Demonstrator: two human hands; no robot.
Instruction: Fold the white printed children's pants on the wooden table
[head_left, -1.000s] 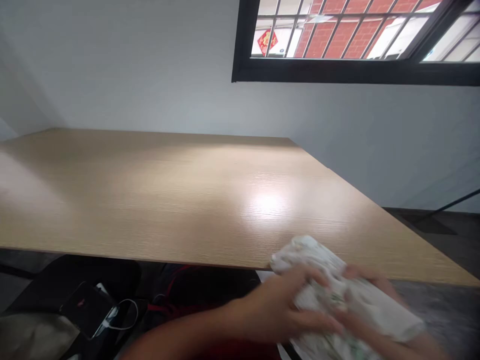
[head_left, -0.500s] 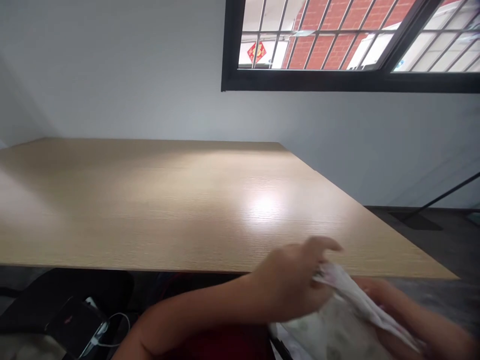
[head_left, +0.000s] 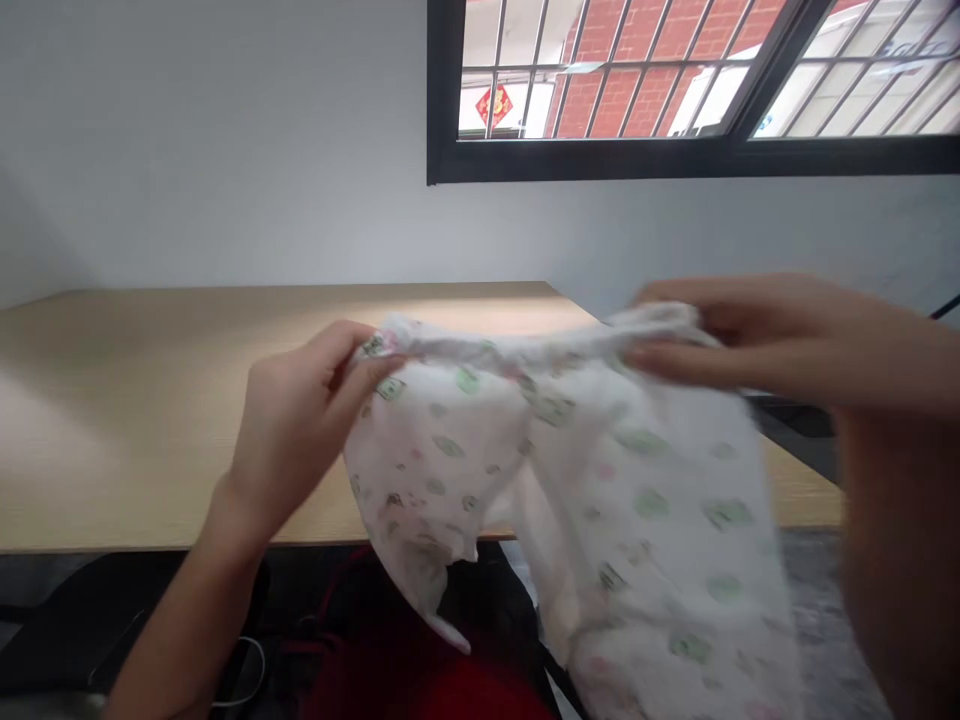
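Left hand (head_left: 289, 425) and right hand (head_left: 757, 345) each pinch the printed white garment (head_left: 570, 470), fingers closed on its top edge — long axis side to side between them, hanging over the near edge of the surface (head_left: 150, 400).

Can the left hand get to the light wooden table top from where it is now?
Probably yes. The left hand seems just above the light wooden table top, nothing between them. But it pinches the white green-printed cloth, also held by the right hand.
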